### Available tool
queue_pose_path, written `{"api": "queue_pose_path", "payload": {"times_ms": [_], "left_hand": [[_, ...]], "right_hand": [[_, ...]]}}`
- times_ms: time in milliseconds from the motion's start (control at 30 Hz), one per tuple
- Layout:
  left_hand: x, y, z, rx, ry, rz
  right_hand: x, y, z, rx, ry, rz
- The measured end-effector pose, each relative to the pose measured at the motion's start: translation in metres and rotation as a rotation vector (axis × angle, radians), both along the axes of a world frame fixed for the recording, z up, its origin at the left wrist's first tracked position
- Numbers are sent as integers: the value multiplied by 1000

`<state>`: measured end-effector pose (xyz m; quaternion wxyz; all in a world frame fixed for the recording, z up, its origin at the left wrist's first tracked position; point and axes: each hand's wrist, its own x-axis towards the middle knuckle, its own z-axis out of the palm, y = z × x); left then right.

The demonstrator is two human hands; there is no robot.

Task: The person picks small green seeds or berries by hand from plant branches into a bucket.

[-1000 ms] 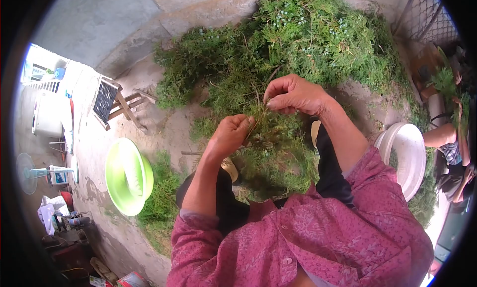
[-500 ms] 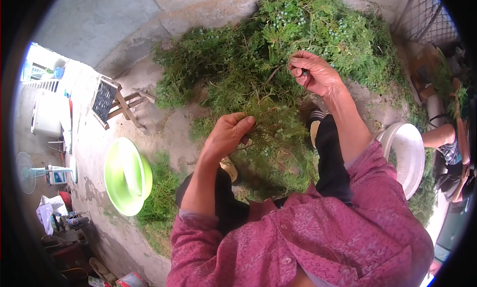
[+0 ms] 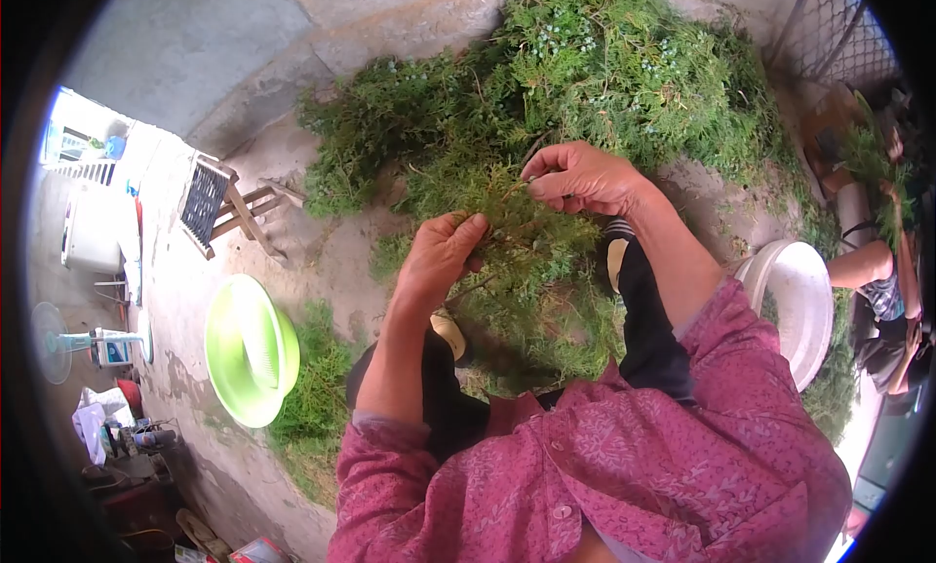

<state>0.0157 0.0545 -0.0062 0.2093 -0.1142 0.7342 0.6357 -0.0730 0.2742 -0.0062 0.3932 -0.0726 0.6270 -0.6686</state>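
Note:
My left hand (image 3: 436, 261) is closed on a green leafy branch (image 3: 531, 256), which spreads out between my knees. The thumb and fingers pinch it near its left side. My right hand (image 3: 582, 180) is at the branch's upper edge, with thumb and forefinger pressed together; a small dark thing shows at the fingertips, too small to name. Behind both hands lies a large heap of green branches (image 3: 624, 76) with small pale-blue berries.
A lime-green basin (image 3: 226, 353) stands at the left beside loose greenery (image 3: 317, 378). Further back is a small folding stool (image 3: 244, 207). At the right are a white bucket (image 3: 804, 314) and another person's bare limb (image 3: 863, 268). A fan (image 3: 51, 341) stands far left.
My right hand has come down and left from above the heap to the branch. My left hand has shifted slightly left and keeps its hold on the branch.

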Motion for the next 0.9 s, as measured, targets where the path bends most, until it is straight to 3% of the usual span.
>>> {"api": "queue_pose_path", "payload": {"times_ms": [300,367,467,700,800,900], "left_hand": [[1,2,0,-56,18,-18],[1,3,3,-46,27,-15],[0,2,5,-66,35,62],[1,2,6,-43,24,-47],[2,-3,8,-60,47,30],[1,-9,4,-96,23,78]], "right_hand": [[3,-7,-8,-32,-34,40],[4,-5,-5,103,271,73],[6,6,11,33,110,189],[4,13,6,150,223,181],[4,36,17,68,147,17],[-2,53,9,-510,-30,-173]]}}
